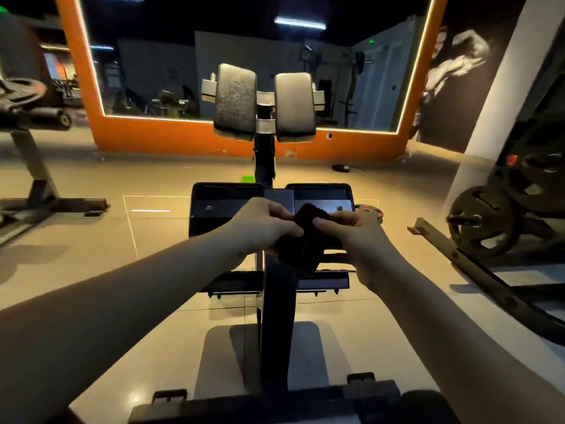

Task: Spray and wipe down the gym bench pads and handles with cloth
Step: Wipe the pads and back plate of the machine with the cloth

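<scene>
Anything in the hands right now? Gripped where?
One dark cloth, held by both hands: left hand pinches its left side, right hand its right side. The rest hangs below between them.

An orange-framed mirror (153,81) (edge-lit) fills the far wall; weight plates (483,221) stand right, possibly racked.

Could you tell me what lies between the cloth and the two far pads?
Head view: two dark flat panels and the black centre post lie between cloth and pads.

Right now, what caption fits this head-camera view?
Left hand and right hand grip a dark cloth over the bench, upright pads ahead.
</scene>
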`<state>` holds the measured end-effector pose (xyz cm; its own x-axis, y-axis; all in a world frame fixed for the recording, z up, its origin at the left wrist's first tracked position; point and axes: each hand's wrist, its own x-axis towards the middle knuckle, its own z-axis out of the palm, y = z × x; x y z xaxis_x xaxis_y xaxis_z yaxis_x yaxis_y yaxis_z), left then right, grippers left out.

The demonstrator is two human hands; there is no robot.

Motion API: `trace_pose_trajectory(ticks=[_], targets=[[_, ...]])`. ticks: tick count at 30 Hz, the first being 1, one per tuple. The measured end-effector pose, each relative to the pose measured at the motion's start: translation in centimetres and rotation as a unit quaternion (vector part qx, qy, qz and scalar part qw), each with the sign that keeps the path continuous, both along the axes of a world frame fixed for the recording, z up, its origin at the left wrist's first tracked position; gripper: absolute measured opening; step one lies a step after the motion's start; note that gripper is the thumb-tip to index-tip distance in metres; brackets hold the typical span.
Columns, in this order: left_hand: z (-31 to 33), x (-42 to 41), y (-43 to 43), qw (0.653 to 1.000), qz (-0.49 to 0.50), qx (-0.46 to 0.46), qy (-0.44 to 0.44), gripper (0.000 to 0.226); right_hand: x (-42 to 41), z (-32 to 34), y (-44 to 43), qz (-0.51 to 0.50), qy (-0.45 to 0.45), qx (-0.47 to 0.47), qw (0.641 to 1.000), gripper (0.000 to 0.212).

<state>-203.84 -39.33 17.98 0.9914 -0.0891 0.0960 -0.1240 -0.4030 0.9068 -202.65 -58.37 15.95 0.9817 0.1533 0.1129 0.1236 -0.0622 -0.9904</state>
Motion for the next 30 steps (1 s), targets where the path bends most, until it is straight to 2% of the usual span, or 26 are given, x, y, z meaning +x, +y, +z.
trace_pose_trajectory(ticks=[5,8,12,15,19,21,23,26,30], targets=[[-2.0,-2.4,-1.3,0.997,0.043,0.006,-0.069,0.015,-1.2,-0.7,0.2,-0.058,0.002,0.001,0.998,0.038],[-3.2,-2.5,-2.1,0.993,0.080,-0.023,-0.085,0.010,-0.6,-1.4,0.5,-0.076,0.020,0.019,0.997,0.045],[-4.3,-0.5,-4.5,0.992,0.102,-0.048,-0.063,0.006,1.0,-3.0,-1.2,-0.122,-0.001,0.016,0.992,0.028],[-6.1,2.4,-8.4,0.993,0.106,-0.042,-0.041,0.005,3.1,-4.9,-4.8,-0.154,-0.007,0.008,0.988,0.025],[-8.5,6.9,-13.4,0.999,0.034,-0.019,0.017,0.021,7.9,-7.3,-10.7,-0.162,0.020,0.001,0.987,0.030],[-8.9,9.3,-14.6,0.999,0.011,0.030,0.029,0.029,10.5,-7.8,-13.5,-0.136,0.039,-0.002,0.990,0.035],[-9.0,11.9,-14.9,0.990,0.042,0.132,-0.017,0.034,12.9,-8.0,-15.6,-0.117,0.047,-0.011,0.992,0.032],[-8.4,15.6,-14.4,0.935,0.120,0.302,-0.144,0.036,16.9,-8.4,-17.5,-0.117,0.057,-0.015,0.991,0.032],[-8.3,19.5,-14.3,0.862,0.165,0.420,-0.233,0.059,22.1,-9.0,-17.5,-0.092,0.036,-0.022,0.995,0.034]])
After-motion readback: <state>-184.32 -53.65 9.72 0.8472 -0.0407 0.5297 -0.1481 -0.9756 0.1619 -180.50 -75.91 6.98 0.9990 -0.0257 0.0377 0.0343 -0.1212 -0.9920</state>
